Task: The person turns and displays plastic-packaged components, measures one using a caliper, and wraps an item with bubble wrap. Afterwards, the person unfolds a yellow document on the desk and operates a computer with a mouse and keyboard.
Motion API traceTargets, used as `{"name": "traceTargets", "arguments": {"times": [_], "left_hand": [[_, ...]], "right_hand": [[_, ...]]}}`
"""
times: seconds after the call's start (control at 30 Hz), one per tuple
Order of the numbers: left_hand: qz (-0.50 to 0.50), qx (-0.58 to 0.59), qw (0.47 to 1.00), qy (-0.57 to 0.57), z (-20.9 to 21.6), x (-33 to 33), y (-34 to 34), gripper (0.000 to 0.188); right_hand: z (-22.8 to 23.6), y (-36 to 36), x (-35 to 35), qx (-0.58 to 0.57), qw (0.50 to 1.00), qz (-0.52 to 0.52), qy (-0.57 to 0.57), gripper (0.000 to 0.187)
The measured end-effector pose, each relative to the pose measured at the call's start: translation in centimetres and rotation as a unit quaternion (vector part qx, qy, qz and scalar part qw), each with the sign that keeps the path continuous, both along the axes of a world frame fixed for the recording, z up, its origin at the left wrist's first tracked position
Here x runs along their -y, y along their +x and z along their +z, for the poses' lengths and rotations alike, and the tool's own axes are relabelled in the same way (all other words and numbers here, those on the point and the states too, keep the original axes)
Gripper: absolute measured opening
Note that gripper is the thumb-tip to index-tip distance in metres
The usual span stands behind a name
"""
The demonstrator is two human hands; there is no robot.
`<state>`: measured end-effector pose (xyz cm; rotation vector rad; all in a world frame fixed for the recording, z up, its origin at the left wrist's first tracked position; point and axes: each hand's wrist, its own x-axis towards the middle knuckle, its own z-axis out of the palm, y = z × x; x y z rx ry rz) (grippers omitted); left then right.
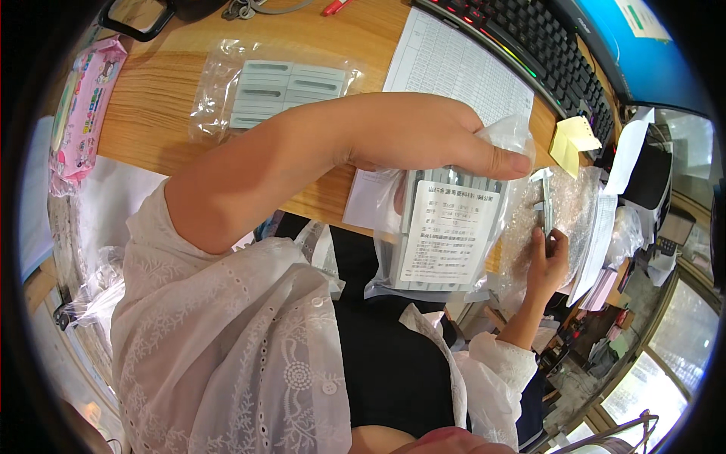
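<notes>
Gripping the bag [452,231] over the desk's [151,106] edge, the left hand [435,140] was closed; the right hand [550,265] pinched a slim tool [547,203]. Filling and labelling looked done; whether sealing remained was unclear.

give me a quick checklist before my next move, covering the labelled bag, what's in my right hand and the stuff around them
1. Left hand on the labelled clear bag: ok, gripping its upper end.
2. White label facing the camera: ok.
3. Right hand on the slim silvery piece: ok, held at its near end by the fingers.
4. Printed sheet fully uncovered: not ok, the left hand and labelled bag hide part of it.
5. Labelled bag sealed: cannot tell, the hand hides part of its upper end.
6. Labelled bag supported by the desk: cannot tell from this angle.
</notes>
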<state>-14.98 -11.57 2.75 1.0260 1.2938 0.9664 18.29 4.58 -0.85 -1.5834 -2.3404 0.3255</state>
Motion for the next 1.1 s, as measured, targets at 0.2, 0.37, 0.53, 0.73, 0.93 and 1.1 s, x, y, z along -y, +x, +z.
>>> {"name": "traceTargets", "arguments": {"times": [0.2,0.37,0.53,0.73,0.93,1.1], "left_hand": [[-0.009,0.011,1.0,0.018,-0.8,-0.1,0.1,0.082],[-0.026,0.022,0.999,0.021,-1.1,-0.2,0.0,0.082],[-0.032,0.013,0.999,0.015,-1.0,-0.2,0.0,0.084],[-0.034,0.012,0.999,0.015,-0.9,-0.2,0.1,0.087],[-0.036,0.027,0.999,0.023,-1.2,-0.3,0.2,0.086],[-0.04,0.031,0.999,0.018,-1.3,-0.3,0.3,0.087]], "right_hand": [[0.1,-0.4,0.2,0.022,0.999,0.018,0.035,0.034],[0.1,-0.1,0.0,0.03,0.998,0.028,0.039,0.035],[0.2,-0.1,0.0,0.065,0.995,0.046,0.061,0.034],[0.2,-0.4,0.2,0.048,0.997,0.036,0.043,0.034],[0.2,-0.3,0.2,0.055,0.996,0.052,0.049,0.034],[0.2,-0.2,0.2,0.064,0.996,0.05,0.047,0.035]]}}
